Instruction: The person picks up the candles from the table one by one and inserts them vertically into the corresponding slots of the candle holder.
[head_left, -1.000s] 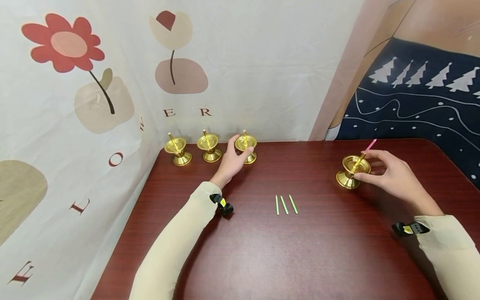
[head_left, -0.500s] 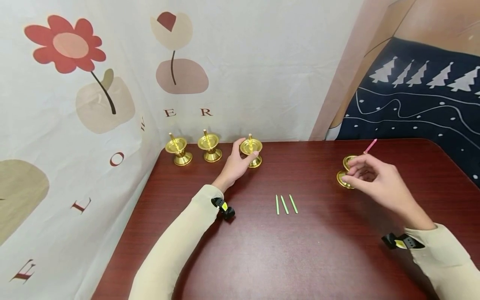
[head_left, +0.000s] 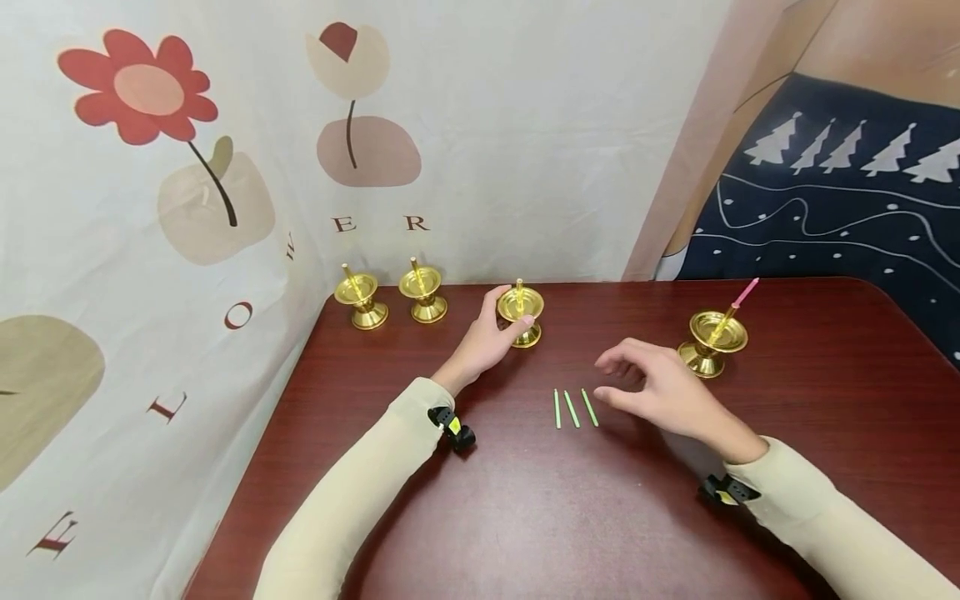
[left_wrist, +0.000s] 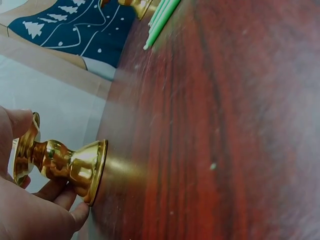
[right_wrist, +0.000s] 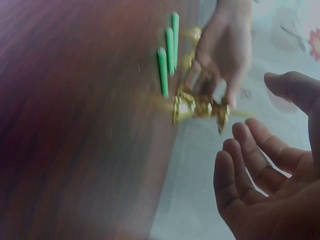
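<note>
My left hand [head_left: 489,340] grips a gold candle holder [head_left: 523,306] near the back of the table, thumb on its dish and fingers around its stem. In the left wrist view this holder [left_wrist: 85,167] stands on its base against the tabletop. My right hand [head_left: 663,387] holds nothing; its fingers are loosely bent over the table, right of three thin green candles [head_left: 572,409] lying side by side. Behind that hand, on the right, another gold candle holder [head_left: 717,333] bears a slanted pink candle [head_left: 746,292]. The right wrist view shows the right hand [right_wrist: 275,170] with thumb and fingers apart.
Two more gold candle holders, a left one [head_left: 357,289] and one beside it [head_left: 421,283], stand at the table's back left without candles. A white patterned cloth [head_left: 525,142] hangs behind the dark red wooden table [head_left: 525,517].
My right hand has let go of the holder with the pink candle and moved left toward the green candles. My left hand has shifted its holder to the right and slightly nearer.
</note>
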